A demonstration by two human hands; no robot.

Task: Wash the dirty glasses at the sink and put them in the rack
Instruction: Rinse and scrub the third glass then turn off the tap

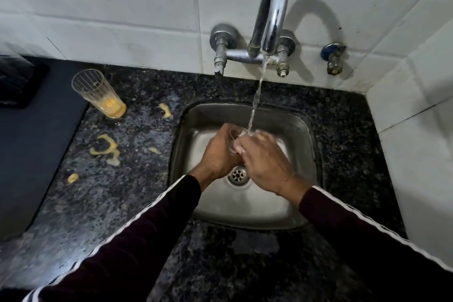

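Note:
Over the steel sink [297,206] I hold a clear glass [235,137] under the running water from the chrome tap [270,10]. My left hand [219,154] grips the glass from the left. My right hand [263,162] curls round it from the right, fingers over its side. Both hands hide most of the glass. A second ribbed glass [98,92] with yellow dregs stands upright on the dark granite counter [137,130], left of the sink.
Yellow spills [105,147] dot the counter between the dirty glass and the sink. A dark mat or tray [31,144] lies at the far left, with a black object [17,81] at its back. White tiled walls close the back and right. A small valve [333,57] sticks out right of the tap.

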